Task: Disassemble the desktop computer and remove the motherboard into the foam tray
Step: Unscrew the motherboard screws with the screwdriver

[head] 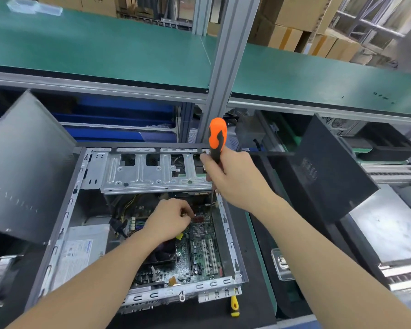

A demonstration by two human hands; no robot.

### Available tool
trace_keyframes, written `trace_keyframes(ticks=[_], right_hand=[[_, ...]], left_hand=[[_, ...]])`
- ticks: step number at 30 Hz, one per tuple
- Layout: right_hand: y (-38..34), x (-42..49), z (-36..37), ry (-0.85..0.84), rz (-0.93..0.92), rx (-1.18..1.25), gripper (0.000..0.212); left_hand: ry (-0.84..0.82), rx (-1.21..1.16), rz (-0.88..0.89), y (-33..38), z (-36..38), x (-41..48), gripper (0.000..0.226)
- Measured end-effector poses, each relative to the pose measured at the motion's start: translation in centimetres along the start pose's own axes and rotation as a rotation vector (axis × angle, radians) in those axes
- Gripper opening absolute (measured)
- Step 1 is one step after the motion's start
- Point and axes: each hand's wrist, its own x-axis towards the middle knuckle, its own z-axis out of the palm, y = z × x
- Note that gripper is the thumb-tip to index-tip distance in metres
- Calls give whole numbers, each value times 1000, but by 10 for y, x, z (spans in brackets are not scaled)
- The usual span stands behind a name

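The desktop case (64,222) lies open on its side in front of me. Its green motherboard (199,252) shows in the lower right of the case, below the metal drive cage (150,172). My right hand (233,176) grips an orange-and-black screwdriver (217,138) upright, its shaft running down to the board's upper right corner. My left hand (171,219) is inside the case with its fingers pinched together on the board near a red part; what they hold is too small to tell. A black foam tray (387,143) sits at the far right.
A grey side panel (26,167) leans at the left and a black panel (323,176) at the right. The power supply (81,252) fills the case's lower left. A yellow-handled tool (234,305) lies in front of the case. A clear plastic box (281,264) sits right of it.
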Motion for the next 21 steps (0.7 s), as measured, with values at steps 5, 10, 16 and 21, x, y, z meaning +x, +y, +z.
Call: trace_keyframes(ticks=[5, 10, 16, 21], right_hand=[[-3, 1, -3, -5, 18, -28, 37], [4, -5, 11, -22, 79, -18, 37], [11, -8, 14, -21, 121, 6, 36], [12, -6, 10, 5, 154, 32, 42]], left_hand=[[-9, 64, -14, -2, 6, -2, 20], [-28, 127, -1, -2, 7, -1, 19], [-32, 144, -18, -3, 8, 1, 20], [-33, 149, -30, -2, 8, 4, 19]])
